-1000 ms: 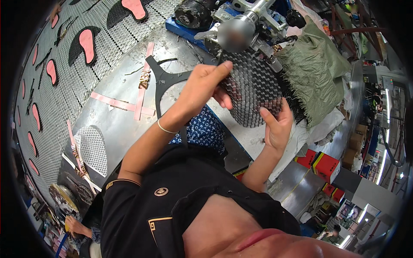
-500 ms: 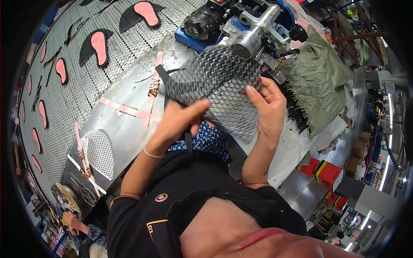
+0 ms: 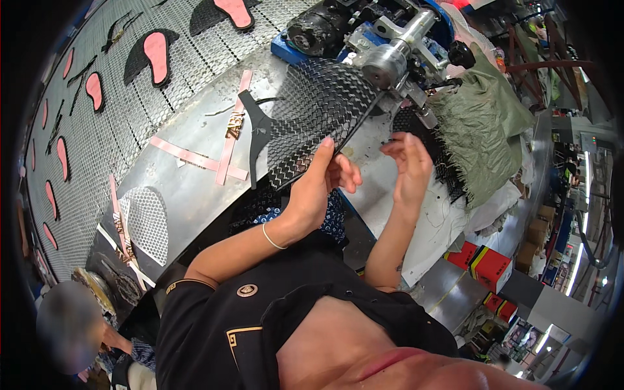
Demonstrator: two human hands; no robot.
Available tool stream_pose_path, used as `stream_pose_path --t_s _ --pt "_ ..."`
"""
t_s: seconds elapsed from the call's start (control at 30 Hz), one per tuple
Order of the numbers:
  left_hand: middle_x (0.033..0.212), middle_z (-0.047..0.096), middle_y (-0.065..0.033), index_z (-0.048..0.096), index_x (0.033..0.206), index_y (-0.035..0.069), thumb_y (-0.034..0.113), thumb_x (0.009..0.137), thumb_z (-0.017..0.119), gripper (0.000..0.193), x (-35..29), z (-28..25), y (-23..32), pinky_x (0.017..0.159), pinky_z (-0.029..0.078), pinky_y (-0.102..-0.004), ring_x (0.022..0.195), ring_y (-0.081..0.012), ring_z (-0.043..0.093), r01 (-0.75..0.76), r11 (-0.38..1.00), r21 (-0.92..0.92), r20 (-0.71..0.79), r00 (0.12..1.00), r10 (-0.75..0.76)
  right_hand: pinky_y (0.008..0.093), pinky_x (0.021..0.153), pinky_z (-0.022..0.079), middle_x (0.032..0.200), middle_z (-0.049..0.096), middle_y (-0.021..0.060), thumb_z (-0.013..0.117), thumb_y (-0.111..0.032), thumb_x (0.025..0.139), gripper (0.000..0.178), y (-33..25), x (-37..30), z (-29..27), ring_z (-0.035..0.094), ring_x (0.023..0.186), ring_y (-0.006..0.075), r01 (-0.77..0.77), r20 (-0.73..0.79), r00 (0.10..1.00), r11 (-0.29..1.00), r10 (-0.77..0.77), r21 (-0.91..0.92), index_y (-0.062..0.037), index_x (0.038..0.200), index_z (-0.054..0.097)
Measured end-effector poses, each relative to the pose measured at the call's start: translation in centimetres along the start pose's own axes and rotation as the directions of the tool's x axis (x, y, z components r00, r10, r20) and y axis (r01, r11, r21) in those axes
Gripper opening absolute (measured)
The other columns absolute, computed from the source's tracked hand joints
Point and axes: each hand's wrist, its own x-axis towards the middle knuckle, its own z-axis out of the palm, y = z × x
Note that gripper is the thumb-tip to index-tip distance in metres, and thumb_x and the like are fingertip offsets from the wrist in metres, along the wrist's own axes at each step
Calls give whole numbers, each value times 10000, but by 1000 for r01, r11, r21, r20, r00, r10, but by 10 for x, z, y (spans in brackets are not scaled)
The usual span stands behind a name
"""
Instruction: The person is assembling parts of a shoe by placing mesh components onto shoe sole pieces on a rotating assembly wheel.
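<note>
A black woven mesh piece (image 3: 318, 104) lies fanned out on the metal bench, its upper right edge under the cylindrical metal head of a machine (image 3: 383, 66). A plain black strip (image 3: 258, 140) borders its left end. My left hand (image 3: 318, 185) is at the mesh's near edge, thumb laid over the edge and fingers curled beside it; the contact under the fingers is partly hidden. Off to the right, my right hand (image 3: 409, 170) hovers apart from the mesh, with nothing in it and its fingers loosely bent and spread.
Pink straps (image 3: 234, 123) with metal lettering lie left of the mesh. A white mesh piece (image 3: 146, 224) rests farther left. Pink insoles (image 3: 156, 57) sit on the perforated surface beyond. At right are a green woven sack (image 3: 484, 123) and red boxes (image 3: 491, 266). A person (image 3: 117, 338) is at lower left.
The mesh piece has dropped from between my hands, turned and flattened toward the bench under the machine head. My right hand has let go of it; my left hand has shifted right along its edge.
</note>
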Motion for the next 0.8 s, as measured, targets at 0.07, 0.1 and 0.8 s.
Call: stream_pose_path --t_s 0.07,0.1,0.8 --pt "809 627 -109 518 803 76 469 1028 280 511 2 -2 3 733 446 -302 693 -167 573 -7 989 -146 9 1000 9 265 677 452 757 655 102 544 -265 962 314 22 3 7 611 687 145 -129 14 992 992 129 -7 38 962 627" --pt "936 647 -134 557 931 45 445 1027 312 478 3 -13 3 773 461 -320 809 -183 608 -26 974 -226 93 994 49 254 632 431 716 644 80 545 -268 965 315 32 4 11 586 651 114 -141 24 990 990 141 -3 33 947 637" --pt "1504 316 -173 322 1472 118 37 766 540 743 -97 -389 262 1109 185 -588 1388 -329 295 885 -154 439 -1 172 985 206 581 408 634 597 22 466 -185 1011 282 100 -14 21 511 584 66 91 170 985 942 -37 -324 22 909 629"
